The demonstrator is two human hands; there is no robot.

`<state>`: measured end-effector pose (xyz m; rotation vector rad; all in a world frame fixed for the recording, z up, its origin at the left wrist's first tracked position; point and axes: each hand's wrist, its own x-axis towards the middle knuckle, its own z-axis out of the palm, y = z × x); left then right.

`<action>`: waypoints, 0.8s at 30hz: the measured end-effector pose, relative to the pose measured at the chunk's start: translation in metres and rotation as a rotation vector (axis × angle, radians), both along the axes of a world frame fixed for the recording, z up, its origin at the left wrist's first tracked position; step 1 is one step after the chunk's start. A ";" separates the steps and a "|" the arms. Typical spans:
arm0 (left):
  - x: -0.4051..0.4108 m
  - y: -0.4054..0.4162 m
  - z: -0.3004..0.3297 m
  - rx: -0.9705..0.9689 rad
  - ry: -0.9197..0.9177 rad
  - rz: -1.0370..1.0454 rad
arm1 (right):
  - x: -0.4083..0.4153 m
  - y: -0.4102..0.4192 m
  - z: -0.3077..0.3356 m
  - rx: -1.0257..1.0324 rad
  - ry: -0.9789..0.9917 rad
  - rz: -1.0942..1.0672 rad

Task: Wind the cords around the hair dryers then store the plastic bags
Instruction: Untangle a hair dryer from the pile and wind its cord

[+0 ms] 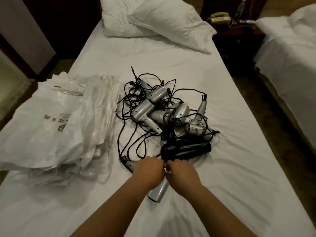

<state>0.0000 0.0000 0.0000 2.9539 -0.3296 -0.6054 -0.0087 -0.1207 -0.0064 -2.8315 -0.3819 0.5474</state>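
A silver hair dryer [158, 191] lies on the white bed [222, 177] right under my hands, its barrel end pointing toward me. My left hand [147, 170] grips its upper part with curled fingers. My right hand [182, 171] is curled close beside it, pinching something small at the dryer; what it pinches is hidden. Just beyond them lies a black hair dryer [186, 149]. Further back sits a heap of several silver hair dryers [171, 113] tangled in loose black cords [135, 127]. A stack of plastic bags [56, 127] lies at the left.
Two white pillows [153, 21] lie at the head of the bed. A dark nightstand [239, 40] with a telephone [219, 17] stands at the back right, and a second bed [290, 57] is at the far right. Dark floor flanks the bed on both sides.
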 end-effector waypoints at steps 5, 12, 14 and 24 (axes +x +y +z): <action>-0.002 0.002 -0.042 0.061 -0.035 -0.026 | -0.004 -0.002 -0.044 0.013 -0.053 -0.019; -0.029 0.014 -0.098 -0.017 -0.131 0.057 | -0.042 -0.008 -0.093 0.077 -0.113 -0.115; -0.040 0.020 -0.107 -0.055 -0.152 0.100 | -0.060 -0.008 -0.102 0.092 -0.084 -0.151; -0.024 0.044 -0.120 0.197 -0.090 0.045 | -0.076 0.009 -0.109 0.164 -0.025 -0.193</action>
